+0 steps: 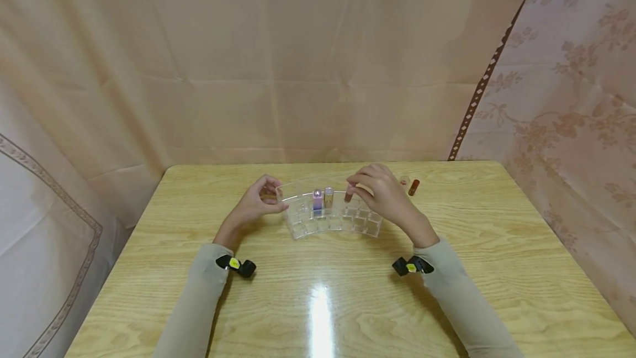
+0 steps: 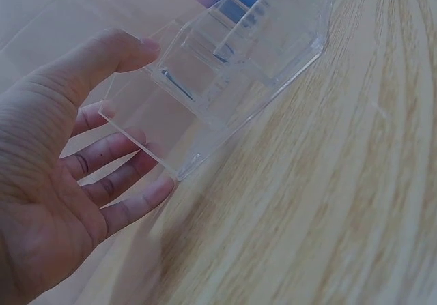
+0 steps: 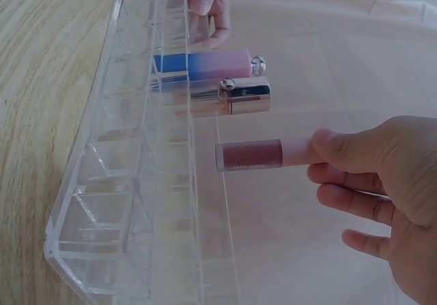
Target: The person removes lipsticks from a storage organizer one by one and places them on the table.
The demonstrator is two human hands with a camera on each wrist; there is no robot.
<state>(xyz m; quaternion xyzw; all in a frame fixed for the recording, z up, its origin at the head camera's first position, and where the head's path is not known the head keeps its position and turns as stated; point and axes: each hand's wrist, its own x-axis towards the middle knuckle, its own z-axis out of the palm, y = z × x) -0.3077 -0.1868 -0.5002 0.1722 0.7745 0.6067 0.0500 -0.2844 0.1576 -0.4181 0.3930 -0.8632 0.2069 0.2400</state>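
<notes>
A clear, curved, stepped lipstick organizer (image 1: 338,224) stands on the table. My left hand (image 1: 257,198) holds its left end, thumb on the near side and fingers behind the end panel (image 2: 147,107). My right hand (image 1: 390,192) pinches the pale pink cap of a lip gloss tube (image 3: 252,154) with dusty-rose contents. In the right wrist view, the tube points bottom-first at the organizer's back row and looks just above the slots. Two lipsticks stand side by side in the back row: a pink-to-blue one (image 3: 218,65) and a shiny gold one (image 3: 249,95).
Beyond my right hand, a dark red-brown tube (image 1: 413,187) lies on the wooden table (image 1: 149,269). Beside it is a small pale item (image 1: 404,180), too small to make out. A beige curtain (image 1: 308,70) hangs behind the table's far edge.
</notes>
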